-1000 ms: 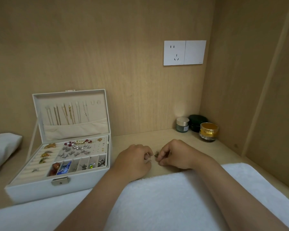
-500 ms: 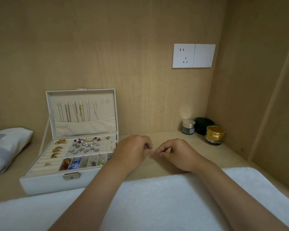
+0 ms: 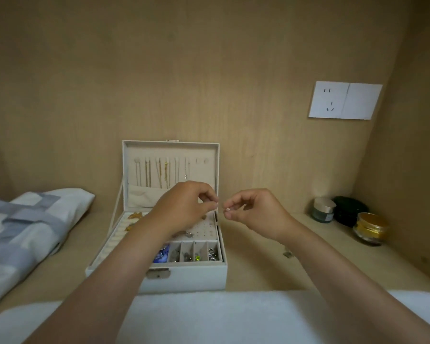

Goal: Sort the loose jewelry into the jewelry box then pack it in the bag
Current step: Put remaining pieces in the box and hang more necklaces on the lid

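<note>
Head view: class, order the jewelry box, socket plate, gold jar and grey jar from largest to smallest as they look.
1. Jewelry box
2. Socket plate
3. Gold jar and grey jar: the gold one looks slightly bigger, but it sits nearer the camera, so I leave them tied.

Jars (image 3: 348, 219) right, raised lid (image 3: 170, 170) behind

Left hand (image 3: 184, 207): bare, knuckles showing, in front of jewelry box (image 3: 184, 281).
Right hand (image 3: 256, 209): bare, back of hand showing, just right of jewelry box.
Forearms (image 3: 114, 281): 2, bare along whole visible length, nearer than jewelry box.
</note>
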